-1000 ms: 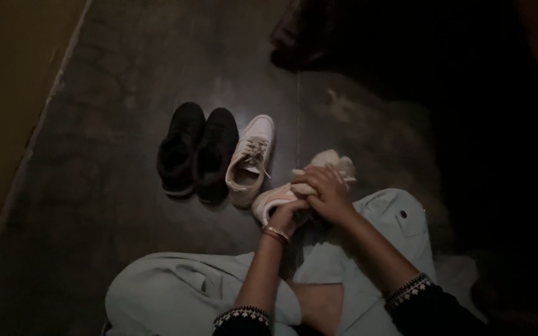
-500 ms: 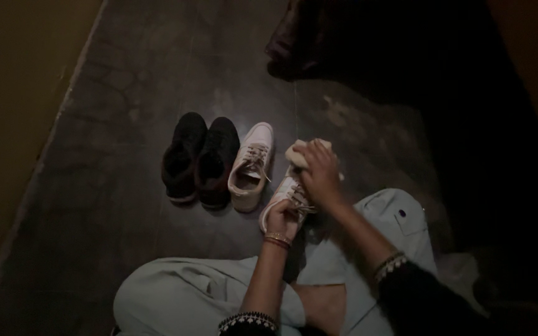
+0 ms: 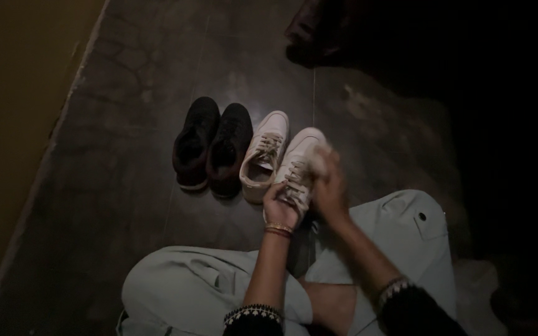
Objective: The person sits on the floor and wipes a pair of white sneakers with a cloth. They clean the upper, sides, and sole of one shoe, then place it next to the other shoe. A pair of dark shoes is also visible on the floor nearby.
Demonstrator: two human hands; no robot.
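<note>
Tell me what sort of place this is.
Probably a dim room or entryway in a home. A person sits cross-legged on a dark, cracked floor beside a wall. Black shoes and a white sneaker stand lined up; both hands work on another white sneaker.

The scene was dimly lit overall, w/ weak light falling from above onto the centre. A faint sheen was seen on the floor near the shoes. The upper right was lost in near-black shadow; the left edge was muddy and dark. The white shoes and pale trousers were rendered brightest. The right hand was smeared by motion blur. Grain and soft detail were noted throughout; black shoes barely separated from the floor.
</note>
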